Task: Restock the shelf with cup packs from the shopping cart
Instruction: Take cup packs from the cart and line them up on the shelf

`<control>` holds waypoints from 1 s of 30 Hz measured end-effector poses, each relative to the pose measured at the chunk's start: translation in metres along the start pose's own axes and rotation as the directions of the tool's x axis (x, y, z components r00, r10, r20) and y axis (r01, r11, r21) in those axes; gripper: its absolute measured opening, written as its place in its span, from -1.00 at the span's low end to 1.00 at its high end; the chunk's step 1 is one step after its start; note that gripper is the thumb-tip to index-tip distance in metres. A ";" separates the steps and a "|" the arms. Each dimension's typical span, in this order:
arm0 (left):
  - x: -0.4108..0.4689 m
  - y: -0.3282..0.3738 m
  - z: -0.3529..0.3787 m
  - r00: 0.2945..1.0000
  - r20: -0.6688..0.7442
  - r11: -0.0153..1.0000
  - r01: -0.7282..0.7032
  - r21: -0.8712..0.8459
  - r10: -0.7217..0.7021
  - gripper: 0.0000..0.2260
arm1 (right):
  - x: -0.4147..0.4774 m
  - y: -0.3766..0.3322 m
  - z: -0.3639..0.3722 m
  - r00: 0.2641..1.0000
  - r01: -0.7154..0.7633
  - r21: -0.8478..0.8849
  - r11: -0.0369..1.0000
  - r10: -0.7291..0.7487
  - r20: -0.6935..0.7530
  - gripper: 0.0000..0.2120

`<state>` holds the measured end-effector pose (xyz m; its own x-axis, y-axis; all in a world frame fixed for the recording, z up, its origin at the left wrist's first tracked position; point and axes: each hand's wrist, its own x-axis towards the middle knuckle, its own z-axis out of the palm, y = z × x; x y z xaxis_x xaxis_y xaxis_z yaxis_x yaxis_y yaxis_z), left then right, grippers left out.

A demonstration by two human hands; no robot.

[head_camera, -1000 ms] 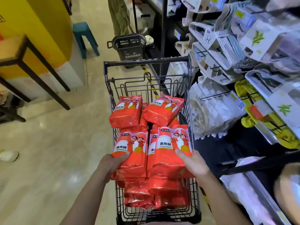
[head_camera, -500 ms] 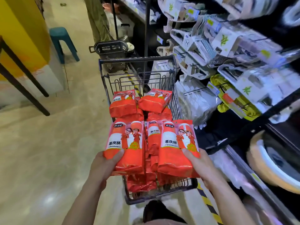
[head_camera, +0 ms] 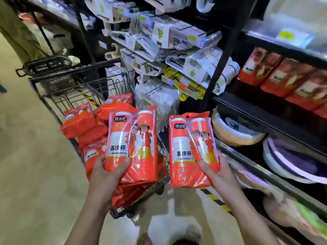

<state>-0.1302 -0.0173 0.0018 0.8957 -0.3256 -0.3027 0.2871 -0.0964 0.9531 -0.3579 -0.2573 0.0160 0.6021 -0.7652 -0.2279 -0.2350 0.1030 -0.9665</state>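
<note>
My left hand (head_camera: pixel 108 172) grips the lower end of a red cup pack (head_camera: pixel 132 138), held upright over the near end of the black wire shopping cart (head_camera: pixel 77 84). A second red cup pack (head_camera: pixel 189 144) is gripped by my right hand (head_camera: pixel 217 174), lifted clear of the cart toward the shelf side. Several more red cup packs (head_camera: pixel 81 121) lie in the cart. On the right, a black shelf (head_camera: pixel 247 110) carries a row of matching red cup packs (head_camera: pixel 283 76).
White packaged goods (head_camera: pixel 159 36) hang on hooks beside the cart. Round plates (head_camera: pixel 237 129) and purple dishes (head_camera: pixel 293 161) sit on lower shelves. A black hand basket (head_camera: pixel 47 65) stands on the floor past the cart. Yellow-black tape (head_camera: pixel 215 200) marks the floor edge.
Both hands lifted a pack each out of the cart and drew them apart. My right hand's pack moved right, off the cart. The view swung right, revealing the red packs on the shelf.
</note>
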 end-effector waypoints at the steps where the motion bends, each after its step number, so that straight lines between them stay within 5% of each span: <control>1: -0.002 0.001 0.015 0.999 0.033 1.000 -0.006 0.008 0.006 -0.16 | -0.005 0.003 -0.015 1.000 0.018 0.026 1.000 -0.017 -0.024 -0.31; 6: -0.021 0.004 0.105 0.978 0.204 0.996 -0.067 0.060 0.053 -0.18 | -0.032 0.017 -0.101 0.984 0.041 0.111 0.993 -0.020 -0.176 -0.26; 12: -0.076 -0.003 0.234 0.908 0.401 0.979 -0.176 0.104 0.121 -0.25 | -0.071 0.030 -0.221 0.937 0.096 0.182 0.979 -0.027 -0.349 -0.57; 15: -0.112 -0.006 0.297 0.865 0.479 0.969 -0.224 0.105 0.148 -0.43 | -0.089 0.041 -0.283 0.910 0.124 0.215 0.969 -0.025 -0.415 -0.41; 27: -0.214 -0.032 0.524 0.687 0.717 0.921 -0.343 0.183 0.113 -0.43 | -0.146 0.080 -0.491 0.737 0.143 0.213 0.967 0.039 -0.675 -0.14; 30: -0.220 -0.041 0.577 0.634 0.765 0.900 -0.392 0.192 0.113 -0.34 | -0.144 0.088 -0.531 0.707 0.139 0.193 0.971 0.039 -0.706 -0.30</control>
<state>-0.5344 -0.4846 0.0336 0.3406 -0.9369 -0.0790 -0.1581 -0.1399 0.9775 -0.8707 -0.4759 0.0259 -0.1223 -0.9858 -0.1153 0.0025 0.1159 -0.9933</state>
